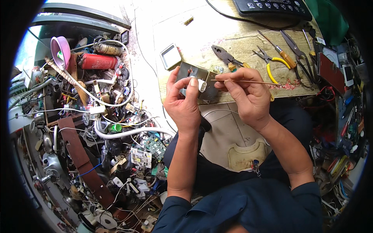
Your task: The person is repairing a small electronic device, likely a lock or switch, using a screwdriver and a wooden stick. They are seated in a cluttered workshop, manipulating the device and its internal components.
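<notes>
Grey metal casing (pixel 210 92) sits at the near edge of the table (pixel 176 29), gripped by the left hand (pixel 182 103), whose thumb lies by a white plastic fitting (pixel 202 86). The right hand (pixel 248 97) pinches a thin copper-coloured rod (pixel 258 82) aimed at the casing, contact unclear; probably a probing or fitting step, calling next for a still casing and finely guided rod.

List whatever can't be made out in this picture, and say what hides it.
All in the head view:
Metal box: part of its left side, covered by the left hand.
Rod: a stretch of it, covered by the right hand.
Large pliers: part of the handles, behind the right hand.
Black appliance: its far part, cut off by the top edge.
Brass bit: too small to identify.
</notes>
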Motion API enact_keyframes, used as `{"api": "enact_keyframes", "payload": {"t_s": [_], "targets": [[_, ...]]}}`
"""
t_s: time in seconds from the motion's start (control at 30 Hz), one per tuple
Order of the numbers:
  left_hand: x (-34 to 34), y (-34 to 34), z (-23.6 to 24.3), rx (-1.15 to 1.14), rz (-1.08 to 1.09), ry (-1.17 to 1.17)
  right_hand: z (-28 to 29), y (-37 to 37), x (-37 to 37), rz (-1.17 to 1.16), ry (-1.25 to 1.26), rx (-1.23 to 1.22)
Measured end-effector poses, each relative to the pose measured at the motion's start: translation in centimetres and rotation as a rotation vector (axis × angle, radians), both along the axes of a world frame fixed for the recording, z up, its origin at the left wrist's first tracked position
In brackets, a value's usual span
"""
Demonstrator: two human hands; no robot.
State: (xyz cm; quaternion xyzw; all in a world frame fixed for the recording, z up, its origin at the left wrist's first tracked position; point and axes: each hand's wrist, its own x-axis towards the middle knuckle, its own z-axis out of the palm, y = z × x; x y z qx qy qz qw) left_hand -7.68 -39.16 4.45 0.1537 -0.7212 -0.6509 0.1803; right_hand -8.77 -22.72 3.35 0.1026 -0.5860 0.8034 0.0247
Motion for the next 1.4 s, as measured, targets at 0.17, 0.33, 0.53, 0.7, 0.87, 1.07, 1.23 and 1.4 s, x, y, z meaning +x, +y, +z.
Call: {"api": "enact_keyframes", "payload": {"t_s": [0.17,0.33,0.53,0.7,0.87,1.07,1.23,1.4], "targets": [[0.4,0.0,-0.9,-0.062,0.053,0.082,0.4,1.3,-0.2,0.090,0.022,0.176],[2.2,0.3,-1.3,-0.201,0.059,0.102,-0.7,1.5,0.4,-0.022,-0.114,0.124],[2.9,0.9,-2.3,-0.359,-0.024,0.327,-1.5,1.8,0.3,0.007,-0.177,-0.092],[3.5,1.5,-2.5,-0.423,-0.058,0.379,-2.2,2.3,0.6,-0.001,-0.202,-0.125],[3.2,2.4,-2.8,-0.495,-0.088,0.489,-2.2,3.0,0.4,-0.005,-0.176,-0.074],[3.3,2.8,-3.5,-0.663,-0.152,0.507,-2.1,3.4,0.5,-0.026,-0.169,0.025],[3.4,3.2,-3.6,-0.719,-0.178,0.513,-1.8,3.0,0.6,-0.063,-0.174,0.021],[3.3,3.1,-3.6,-0.721,-0.183,0.507,-2.4,3.9,0.6,-0.028,-0.185,0.020]]}}
